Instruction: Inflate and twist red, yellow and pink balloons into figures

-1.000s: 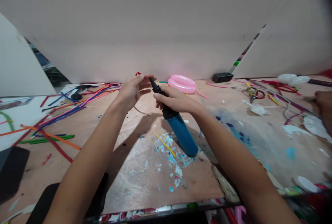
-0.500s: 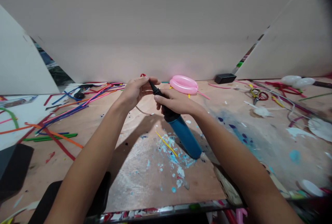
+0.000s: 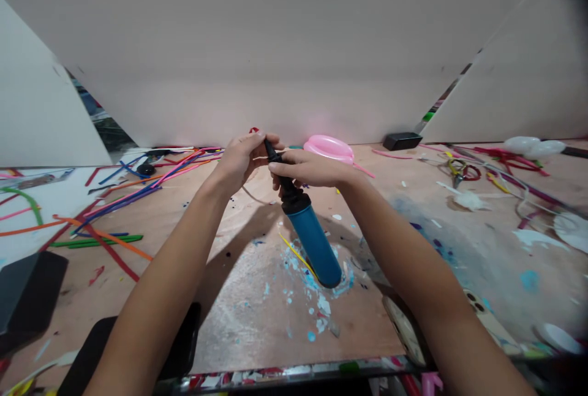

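Note:
A blue balloon pump [image 3: 315,246] with a black neck and nozzle slants across the middle of the table. My right hand [image 3: 305,169] is closed round its black neck, thumb lying along it. At the nozzle tip my left hand [image 3: 243,160] pinches a red balloon [image 3: 254,130]; only a small red bit shows above the fingers, and the rest is hidden. Just behind my right hand lies an inflated pink balloon [image 3: 329,147] bent into a loop. A thin yellow strip [image 3: 294,249] touches the table beside the pump's barrel.
Uninflated long balloons [image 3: 124,200] are strewn at the left. Scissors [image 3: 459,171] and white scraps lie at the right. A black block [image 3: 402,141] stands against the back panel [image 3: 294,47], another dark block [image 3: 32,292] at the left. A phone [image 3: 489,319] is by my right forearm.
The pump's blue barrel has swung left and stands a little steeper, its lower end now over the yellow strip. My right hand has tilted with it; my left hand keeps its pinch.

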Motion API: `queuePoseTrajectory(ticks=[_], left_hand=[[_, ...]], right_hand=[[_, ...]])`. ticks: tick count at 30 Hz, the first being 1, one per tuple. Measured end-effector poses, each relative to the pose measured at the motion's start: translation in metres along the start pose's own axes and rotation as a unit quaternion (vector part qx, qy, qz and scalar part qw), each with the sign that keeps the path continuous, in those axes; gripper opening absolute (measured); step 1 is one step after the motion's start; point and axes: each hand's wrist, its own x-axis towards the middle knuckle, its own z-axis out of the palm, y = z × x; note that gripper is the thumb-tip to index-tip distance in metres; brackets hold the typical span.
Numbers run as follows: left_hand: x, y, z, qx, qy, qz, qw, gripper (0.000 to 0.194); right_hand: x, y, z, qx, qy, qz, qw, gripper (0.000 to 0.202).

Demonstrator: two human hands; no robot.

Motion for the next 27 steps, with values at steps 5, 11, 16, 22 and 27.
queuePoseTrajectory(ticks=[5, 11, 16, 22, 27], left_hand=[[-0.002, -0.001, 0.002, 0.019, -0.053, -0.010, 0.998, 0.028], [-0.009, -0.001, 0.015, 0.023, -0.108, -0.036, 0.993, 0.029], [-0.011, -0.003, 0.019, 0.024, -0.143, -0.055, 0.988, 0.031], [-0.006, -0.008, 0.015, 0.016, -0.119, -0.066, 0.991, 0.031], [-0.007, -0.006, 0.017, 0.011, -0.098, -0.051, 0.994, 0.031]], right_hand=[[-0.005, 0.006, -0.015, -0.039, -0.036, -0.023, 0.998, 0.032], [-0.031, 0.011, -0.013, -0.052, -0.039, 0.013, 0.998, 0.037], [-0.039, 0.008, -0.010, -0.061, -0.040, 0.038, 0.997, 0.037], [-0.033, 0.013, -0.009, -0.063, -0.030, 0.038, 0.997, 0.037], [-0.032, 0.014, -0.007, -0.053, 0.001, -0.003, 0.999, 0.032]])
